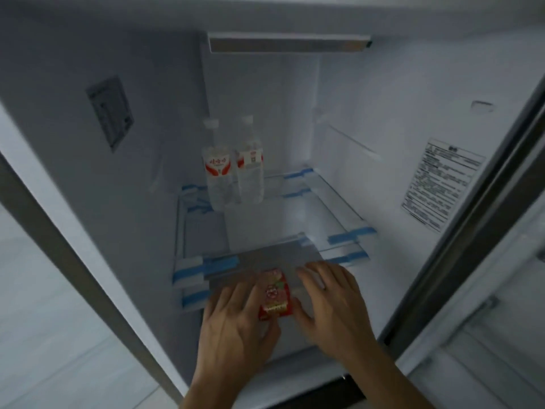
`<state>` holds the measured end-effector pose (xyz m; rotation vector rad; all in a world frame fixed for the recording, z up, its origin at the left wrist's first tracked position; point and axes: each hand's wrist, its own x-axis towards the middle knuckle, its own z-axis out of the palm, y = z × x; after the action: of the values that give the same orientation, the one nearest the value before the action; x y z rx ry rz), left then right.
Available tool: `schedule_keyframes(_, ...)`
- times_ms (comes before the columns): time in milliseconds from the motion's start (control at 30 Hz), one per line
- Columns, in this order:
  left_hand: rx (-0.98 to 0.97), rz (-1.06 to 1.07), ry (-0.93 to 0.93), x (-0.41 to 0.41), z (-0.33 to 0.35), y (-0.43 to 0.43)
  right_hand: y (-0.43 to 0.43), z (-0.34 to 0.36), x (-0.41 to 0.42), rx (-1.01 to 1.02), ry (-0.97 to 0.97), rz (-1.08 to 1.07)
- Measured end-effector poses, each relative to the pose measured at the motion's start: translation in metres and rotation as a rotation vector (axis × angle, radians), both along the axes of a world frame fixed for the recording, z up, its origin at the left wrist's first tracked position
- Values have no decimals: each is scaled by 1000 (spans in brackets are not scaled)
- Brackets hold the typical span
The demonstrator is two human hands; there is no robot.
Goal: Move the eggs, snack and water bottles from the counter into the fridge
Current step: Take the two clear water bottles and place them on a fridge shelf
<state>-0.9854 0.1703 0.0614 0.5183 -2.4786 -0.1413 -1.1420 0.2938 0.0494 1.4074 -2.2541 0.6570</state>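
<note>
A red snack packet point(274, 293) lies at the front of a lower fridge shelf point(265, 258), between my two hands. My left hand point(236, 323) touches its left side, thumb at its lower edge. My right hand point(330, 302) presses its right side with the thumb, fingers stretched flat over the shelf. Both hands seem to hold the packet. Two clear water bottles point(218, 172) point(249, 163) with red and white labels stand upright side by side at the back left of the upper glass shelf point(312, 214). No eggs are in view.
The fridge interior is white and dim, with blue tape strips point(351, 233) on the shelf edges. A label sticker point(439, 184) sits on the right wall. The open door frame point(460, 231) runs along the right; pale floor point(44, 320) shows at the left.
</note>
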Motion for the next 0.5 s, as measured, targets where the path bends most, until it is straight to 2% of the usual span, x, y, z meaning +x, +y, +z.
schedule_keyframes(267,166,-60,-103,17,-27,24,43,-33,33,69,-37,-128)
schedule_keyframes(500,174,-131,-169,8,-33,51,81,-43,49,60,-62,-236)
